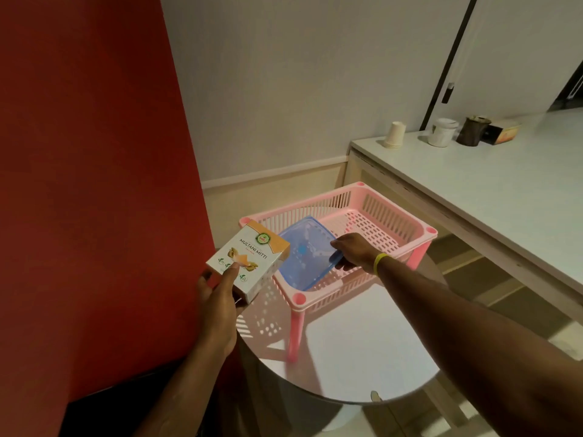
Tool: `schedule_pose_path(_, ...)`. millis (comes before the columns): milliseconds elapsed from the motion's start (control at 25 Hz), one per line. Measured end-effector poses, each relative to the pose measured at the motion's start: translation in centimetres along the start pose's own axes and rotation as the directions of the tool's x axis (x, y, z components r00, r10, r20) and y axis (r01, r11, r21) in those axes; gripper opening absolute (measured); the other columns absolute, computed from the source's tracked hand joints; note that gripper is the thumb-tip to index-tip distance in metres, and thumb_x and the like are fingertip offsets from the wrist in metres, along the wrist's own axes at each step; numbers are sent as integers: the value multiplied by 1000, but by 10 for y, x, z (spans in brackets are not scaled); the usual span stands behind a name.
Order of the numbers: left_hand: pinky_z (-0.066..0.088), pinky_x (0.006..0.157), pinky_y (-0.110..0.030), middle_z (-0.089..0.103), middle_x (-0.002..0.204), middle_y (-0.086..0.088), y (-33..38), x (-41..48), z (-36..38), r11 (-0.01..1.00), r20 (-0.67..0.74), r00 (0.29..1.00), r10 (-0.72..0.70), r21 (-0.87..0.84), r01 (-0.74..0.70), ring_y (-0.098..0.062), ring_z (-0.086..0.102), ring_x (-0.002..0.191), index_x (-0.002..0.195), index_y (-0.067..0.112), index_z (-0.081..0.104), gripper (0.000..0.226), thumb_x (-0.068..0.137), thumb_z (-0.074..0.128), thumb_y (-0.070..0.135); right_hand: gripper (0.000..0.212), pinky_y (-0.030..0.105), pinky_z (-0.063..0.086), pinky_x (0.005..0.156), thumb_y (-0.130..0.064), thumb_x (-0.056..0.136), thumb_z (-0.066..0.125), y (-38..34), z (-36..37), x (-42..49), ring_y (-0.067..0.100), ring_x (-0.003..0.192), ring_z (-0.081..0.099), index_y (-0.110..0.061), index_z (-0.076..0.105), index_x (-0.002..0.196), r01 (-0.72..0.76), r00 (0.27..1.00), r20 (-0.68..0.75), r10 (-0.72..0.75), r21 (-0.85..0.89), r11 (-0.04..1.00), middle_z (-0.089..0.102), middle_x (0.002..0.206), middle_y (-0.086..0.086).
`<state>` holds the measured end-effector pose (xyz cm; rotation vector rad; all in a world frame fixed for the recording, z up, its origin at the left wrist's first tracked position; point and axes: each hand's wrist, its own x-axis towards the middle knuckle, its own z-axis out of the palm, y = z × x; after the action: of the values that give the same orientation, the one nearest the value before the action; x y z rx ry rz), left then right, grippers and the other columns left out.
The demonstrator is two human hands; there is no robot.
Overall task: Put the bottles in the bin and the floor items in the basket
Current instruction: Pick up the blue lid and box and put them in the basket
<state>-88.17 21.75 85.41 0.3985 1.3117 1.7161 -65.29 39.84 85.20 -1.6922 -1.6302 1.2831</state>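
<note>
Head view: left hand (217, 298) grips box (249, 263); right hand (353, 249) holds lid (304, 252) in basket (394, 222).

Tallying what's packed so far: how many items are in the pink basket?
1: a blue lid leaning inside the pink basket, right hand on its edge. The box is outside, in the left hand. The lid may hide more.

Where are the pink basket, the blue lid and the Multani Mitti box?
pink basket (431, 230): head view, far right corner of rim.
blue lid (303, 250): head view, flat centre.
Multani Mitti box (252, 249): head view, printed front face.
</note>
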Motion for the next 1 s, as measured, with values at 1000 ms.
schedule_pose_path(1000,43,93,-33,52,139,-16,-19,-7,81,980,114,993,40,189,-61,-28,55,123,135,11,44,53,90,70,20,35,34,59,62,-25,89,67,-16,-20,-71,31,101,69,-11,61,121,-2,984,-150,98,539,842,69,121,12)
